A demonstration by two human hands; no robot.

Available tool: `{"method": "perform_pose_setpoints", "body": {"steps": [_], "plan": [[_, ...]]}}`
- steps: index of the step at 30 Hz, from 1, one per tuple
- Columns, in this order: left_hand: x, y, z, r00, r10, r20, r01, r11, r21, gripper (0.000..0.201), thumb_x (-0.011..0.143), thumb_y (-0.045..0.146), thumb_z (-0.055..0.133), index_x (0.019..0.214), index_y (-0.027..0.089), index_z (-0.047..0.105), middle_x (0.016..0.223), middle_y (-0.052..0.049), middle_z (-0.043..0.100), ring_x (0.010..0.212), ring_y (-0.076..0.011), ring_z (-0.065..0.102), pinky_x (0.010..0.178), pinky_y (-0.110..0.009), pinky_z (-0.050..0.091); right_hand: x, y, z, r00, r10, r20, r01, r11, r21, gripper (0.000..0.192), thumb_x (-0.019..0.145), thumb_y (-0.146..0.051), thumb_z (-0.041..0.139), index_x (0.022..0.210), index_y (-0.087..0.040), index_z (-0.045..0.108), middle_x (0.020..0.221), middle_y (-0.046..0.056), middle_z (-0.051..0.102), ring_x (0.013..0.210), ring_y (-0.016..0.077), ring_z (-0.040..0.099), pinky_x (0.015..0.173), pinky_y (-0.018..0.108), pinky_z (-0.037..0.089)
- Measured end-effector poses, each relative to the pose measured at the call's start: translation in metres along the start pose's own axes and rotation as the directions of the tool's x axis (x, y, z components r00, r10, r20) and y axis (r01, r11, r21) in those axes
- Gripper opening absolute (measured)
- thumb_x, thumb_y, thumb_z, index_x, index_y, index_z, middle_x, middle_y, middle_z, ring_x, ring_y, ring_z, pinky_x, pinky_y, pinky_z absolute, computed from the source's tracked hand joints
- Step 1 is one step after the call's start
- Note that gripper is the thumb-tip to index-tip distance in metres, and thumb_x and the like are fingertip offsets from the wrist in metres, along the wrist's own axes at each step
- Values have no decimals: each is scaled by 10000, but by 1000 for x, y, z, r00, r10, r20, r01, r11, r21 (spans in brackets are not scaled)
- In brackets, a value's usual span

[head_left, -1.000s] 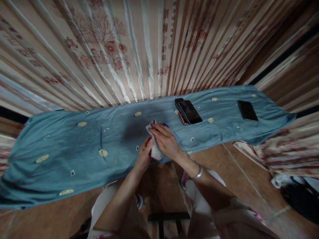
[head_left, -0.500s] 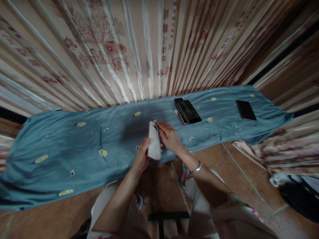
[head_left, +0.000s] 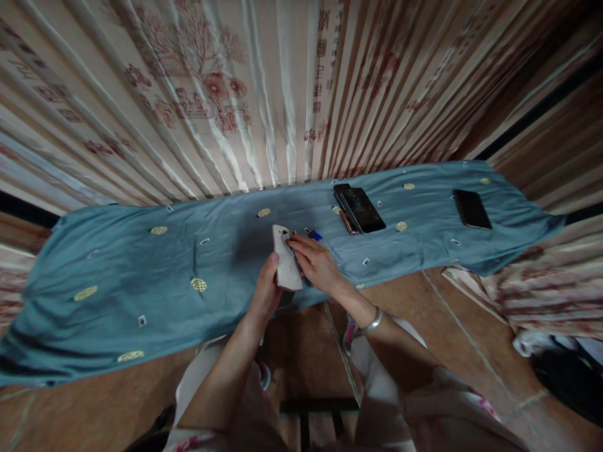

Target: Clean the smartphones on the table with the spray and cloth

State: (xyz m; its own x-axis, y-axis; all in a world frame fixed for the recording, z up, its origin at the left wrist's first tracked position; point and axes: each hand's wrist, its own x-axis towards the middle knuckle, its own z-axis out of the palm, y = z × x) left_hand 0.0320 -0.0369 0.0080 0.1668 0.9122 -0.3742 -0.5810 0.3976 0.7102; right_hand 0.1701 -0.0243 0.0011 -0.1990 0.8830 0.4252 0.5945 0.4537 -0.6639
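My left hand grips a white smartphone along its left edge, with the thumb on top. The phone is tilted above the front edge of the cloth-covered bench, its back with the camera facing up. My right hand lies at the phone's upper right, fingers together and pressed against the back near the camera. Under those fingertips is something small and greyish, too hidden to name. Just beyond the right hand a blue-capped, clear object lies on the cloth, partly covered by the hand.
A teal patterned cloth covers the long bench. Right of my hands lie several stacked phones, a black one on top. Another black phone rests farther right. Behind the bench hangs a pleated curtain; below is a tiled floor.
The phone has shifted slightly left and tipped the other way. My right fingers now lie flatter across its back. The blue-capped object has come into sight beyond the right hand.
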Motion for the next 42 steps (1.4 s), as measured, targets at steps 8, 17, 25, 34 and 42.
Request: {"method": "perform_pose_setpoints", "body": {"steps": [8, 17, 25, 34, 42], "plan": [[8, -3, -7, 997, 81, 3, -81, 996, -32, 605, 708, 430, 751, 1224, 161, 589, 1153, -85, 674, 1012, -190, 642, 865, -277, 496, -5, -8, -2, 996, -53, 66, 53, 999, -7, 364, 954, -174, 406, 1234, -207, 636, 1279, 100, 627, 1193, 202, 572, 1043, 402, 462], [8, 8, -8, 992, 122, -24, -123, 990, -68, 645, 685, 380, 789, 1256, 214, 540, 944, -9, 685, 867, -151, 656, 816, -267, 508, -13, -21, -7, 989, -105, 108, 103, 994, 28, 336, 952, -153, 415, 1187, -193, 652, 1223, 101, 663, 1133, 191, 615, 992, 391, 495], [13, 7, -9, 984, 141, -108, -153, 982, -112, 585, 752, 301, 745, 1281, 216, 511, 865, -10, 677, 817, -159, 667, 827, -302, 513, -11, -37, -7, 987, -151, 59, 146, 986, 85, 298, 953, -180, 473, 1186, -217, 655, 1210, 86, 672, 1151, 186, 608, 1007, 376, 485], [19, 6, -18, 991, 112, -79, -121, 984, -127, 404, 828, 405, 642, 1159, 187, 568, 872, -28, 667, 799, -159, 651, 787, -306, 496, -19, -35, 0, 968, -249, -10, 247, 964, -101, 337, 967, -180, 448, 1265, -222, 601, 1181, 88, 678, 1117, 207, 602, 985, 388, 505], [18, 14, -17, 993, 49, -109, -55, 997, -59, 490, 742, 563, 679, 1057, 195, 606, 888, -65, 668, 873, -201, 642, 714, -284, 524, -23, -23, -3, 974, -222, 41, 226, 947, -228, 353, 975, -175, 399, 1274, -154, 585, 1153, 132, 678, 1069, 234, 612, 948, 407, 530]]}}
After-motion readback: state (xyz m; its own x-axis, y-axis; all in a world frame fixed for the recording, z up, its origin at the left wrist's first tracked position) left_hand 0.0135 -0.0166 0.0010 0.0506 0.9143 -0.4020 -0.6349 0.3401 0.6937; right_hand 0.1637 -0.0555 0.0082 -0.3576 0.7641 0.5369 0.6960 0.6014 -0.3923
